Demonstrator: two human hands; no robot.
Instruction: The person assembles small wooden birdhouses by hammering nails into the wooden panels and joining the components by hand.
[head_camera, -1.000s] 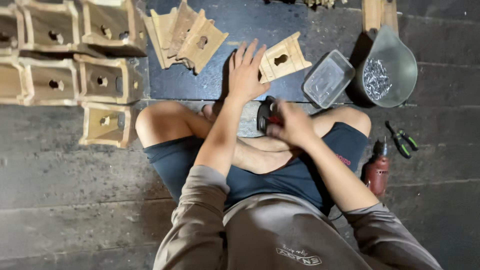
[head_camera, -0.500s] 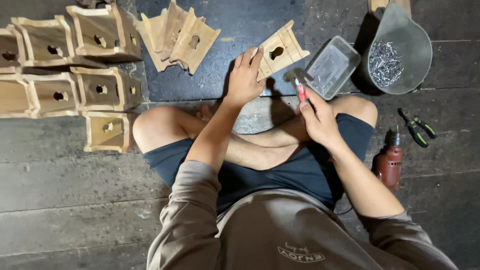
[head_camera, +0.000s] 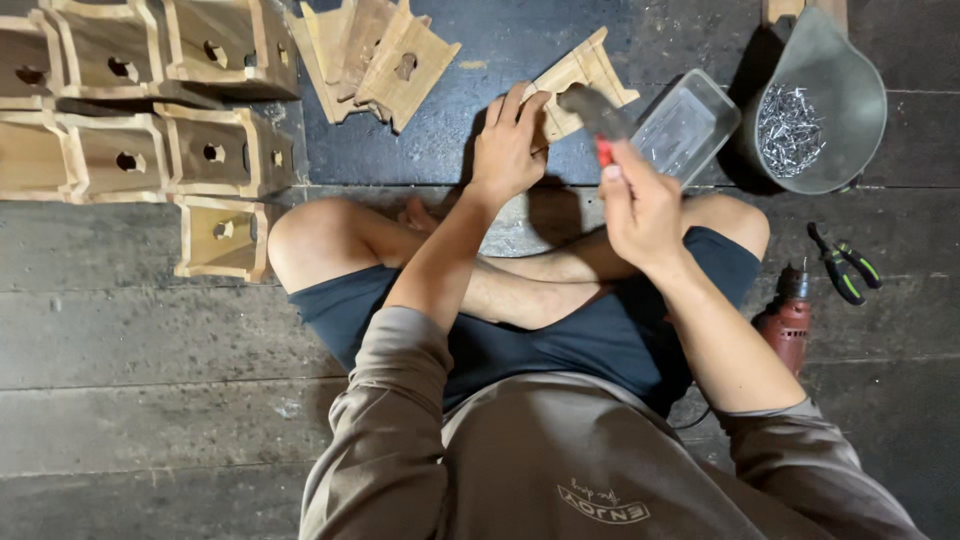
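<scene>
At the far left, small wooden houses (head_camera: 150, 110) with keyhole-shaped openings stand packed in rows, the outermost ones cut off by the picture's left and top edges. Just right of them, a loose pile of flat wooden panels (head_camera: 375, 55) lies on the dark mat, its top also cropped. The left hand (head_camera: 508, 150) rests with fingers spread on one wooden panel (head_camera: 580, 85) lying flat on the mat ahead of the crossed legs; the hand covers that panel's near corner. The right hand (head_camera: 640, 205) is closed around a red-handled hammer (head_camera: 598, 118), whose head is blurred and lies over the panel, so whether it touches the wood cannot be told. Further right sit a clear plastic tray (head_camera: 690, 125), then a grey scoop (head_camera: 845, 70) holding nails (head_camera: 790, 125), its handle cut off above. Lower right, green-handled pliers (head_camera: 845, 265) and a red drill (head_camera: 788, 315), partly hidden behind the forearm.
</scene>
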